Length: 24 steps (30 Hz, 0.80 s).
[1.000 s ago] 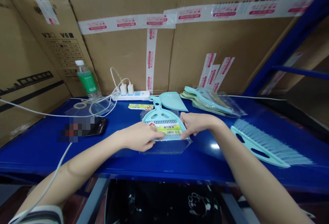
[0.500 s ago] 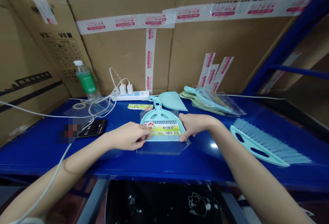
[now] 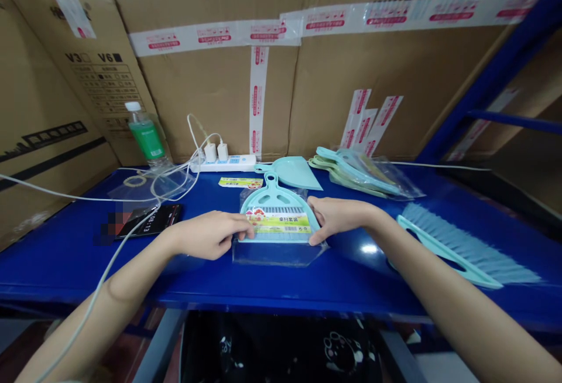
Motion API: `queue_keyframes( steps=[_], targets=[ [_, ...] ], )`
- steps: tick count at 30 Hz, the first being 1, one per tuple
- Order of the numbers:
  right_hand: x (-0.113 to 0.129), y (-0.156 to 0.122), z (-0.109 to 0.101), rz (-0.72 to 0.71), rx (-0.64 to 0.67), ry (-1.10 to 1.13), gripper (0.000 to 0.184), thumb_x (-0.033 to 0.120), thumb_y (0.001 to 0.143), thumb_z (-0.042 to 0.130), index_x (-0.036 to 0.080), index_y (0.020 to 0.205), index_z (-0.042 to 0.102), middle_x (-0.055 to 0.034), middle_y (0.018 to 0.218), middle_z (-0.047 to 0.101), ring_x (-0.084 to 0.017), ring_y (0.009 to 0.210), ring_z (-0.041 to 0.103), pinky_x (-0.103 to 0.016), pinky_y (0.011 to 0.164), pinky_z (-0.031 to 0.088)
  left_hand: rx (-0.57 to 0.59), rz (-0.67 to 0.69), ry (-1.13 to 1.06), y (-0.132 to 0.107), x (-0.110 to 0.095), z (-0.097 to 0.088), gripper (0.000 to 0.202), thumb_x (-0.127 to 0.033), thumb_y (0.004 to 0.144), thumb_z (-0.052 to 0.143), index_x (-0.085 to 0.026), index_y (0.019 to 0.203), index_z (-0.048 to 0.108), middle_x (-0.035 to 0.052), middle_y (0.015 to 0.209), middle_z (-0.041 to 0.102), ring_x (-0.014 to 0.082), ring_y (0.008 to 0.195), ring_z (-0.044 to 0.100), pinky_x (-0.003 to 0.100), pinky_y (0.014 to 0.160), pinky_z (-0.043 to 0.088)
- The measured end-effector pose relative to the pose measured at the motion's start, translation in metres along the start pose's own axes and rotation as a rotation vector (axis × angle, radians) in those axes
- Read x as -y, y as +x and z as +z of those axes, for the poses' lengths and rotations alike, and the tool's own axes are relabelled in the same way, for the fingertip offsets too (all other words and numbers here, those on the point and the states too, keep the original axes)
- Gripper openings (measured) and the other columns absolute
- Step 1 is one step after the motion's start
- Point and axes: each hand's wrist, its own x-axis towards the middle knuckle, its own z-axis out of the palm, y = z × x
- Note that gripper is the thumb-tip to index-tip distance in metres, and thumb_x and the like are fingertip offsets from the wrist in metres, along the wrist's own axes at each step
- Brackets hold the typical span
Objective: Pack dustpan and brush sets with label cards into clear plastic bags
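A light-teal dustpan set (image 3: 274,204) with a yellow-green label lies in a clear plastic bag (image 3: 276,251) on the blue table (image 3: 65,254). My left hand (image 3: 208,233) pinches the bag's left edge beside the dustpan. At the right edge my right hand (image 3: 336,216) grips the bag and the dustpan's side. The bag's open end sticks out toward me past the dustpan.
A loose teal brush (image 3: 456,245) lies at the right. Behind are a bare dustpan (image 3: 294,172), a stack of bagged sets (image 3: 364,175), a label card (image 3: 239,182), a power strip (image 3: 223,163), a green bottle (image 3: 147,134), a phone (image 3: 151,219), cables and cardboard boxes (image 3: 351,78).
My left hand slid from the label's front to the bag's left edge. The bagged dustpan stayed in place; my right hand barely moved.
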Motion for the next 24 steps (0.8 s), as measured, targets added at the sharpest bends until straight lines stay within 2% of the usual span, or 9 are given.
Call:
queue_keyframes(
  steps=[4, 9, 12, 17, 20, 24],
  targets=[
    [0.0, -0.006, 0.004, 0.009, -0.035, 0.005, 0.056, 0.054, 0.051, 0.072, 0.022, 0.091, 0.048, -0.0035, 0.077, 0.059, -0.028, 0.079, 0.058, -0.032, 0.058, 0.043, 0.02, 0.006, -0.025, 0.0, 0.0, -0.001, 0.039, -0.003, 0.067, 0.047, -0.019, 0.102, 0.056, 0.0022, 0.102, 0.061, 0.0109, 0.065, 0.055, 0.021, 0.059, 0.041],
    [0.004, -0.009, 0.005, 0.054, -0.029, 0.051, 0.062, 0.05, 0.051, 0.072, 0.019, 0.098, 0.044, -0.0035, 0.077, 0.058, -0.027, 0.079, 0.058, -0.031, 0.06, 0.041, 0.0, 0.022, -0.027, 0.006, -0.001, 0.002, 0.008, -0.02, 0.082, 0.053, -0.02, 0.087, 0.06, -0.0003, 0.088, 0.061, 0.0097, 0.061, 0.053, 0.02, 0.057, 0.038],
    [0.004, -0.01, 0.005, 0.056, -0.038, 0.051, 0.064, 0.05, 0.052, 0.072, 0.019, 0.101, 0.043, -0.0039, 0.078, 0.058, -0.027, 0.081, 0.058, -0.031, 0.061, 0.04, -0.021, 0.039, -0.017, 0.008, -0.002, 0.003, 0.014, -0.025, 0.086, 0.05, -0.018, 0.076, 0.056, -0.0013, 0.078, 0.059, 0.0101, 0.061, 0.052, 0.021, 0.057, 0.036],
    [0.001, -0.01, 0.007, 0.048, -0.042, 0.069, 0.07, 0.049, 0.052, 0.073, 0.017, 0.108, 0.044, -0.0033, 0.078, 0.06, -0.027, 0.08, 0.058, -0.032, 0.063, 0.041, -0.04, 0.017, 0.053, 0.009, -0.002, 0.003, 0.018, -0.019, 0.088, 0.039, -0.018, 0.072, 0.048, -0.0009, 0.072, 0.055, 0.0108, 0.058, 0.049, 0.022, 0.055, 0.034],
    [0.001, -0.009, 0.007, 0.045, -0.039, 0.063, 0.075, 0.048, 0.053, 0.073, 0.016, 0.113, 0.043, -0.0033, 0.078, 0.06, -0.027, 0.081, 0.058, -0.033, 0.065, 0.041, -0.039, -0.016, 0.102, 0.008, -0.004, 0.004, 0.015, -0.02, 0.087, 0.038, -0.018, 0.076, 0.047, -0.0001, 0.074, 0.056, 0.0118, 0.058, 0.05, 0.023, 0.055, 0.035],
    [0.004, -0.01, 0.008, 0.082, -0.062, 0.035, 0.086, 0.05, 0.052, 0.074, 0.012, 0.121, 0.04, -0.0075, 0.084, 0.061, -0.029, 0.085, 0.057, -0.033, 0.067, 0.042, -0.049, -0.047, 0.137, 0.01, -0.006, 0.008, 0.012, -0.03, 0.086, 0.048, -0.019, 0.09, 0.051, 0.0005, 0.084, 0.062, 0.0128, 0.062, 0.055, 0.024, 0.056, 0.037]
  ],
)
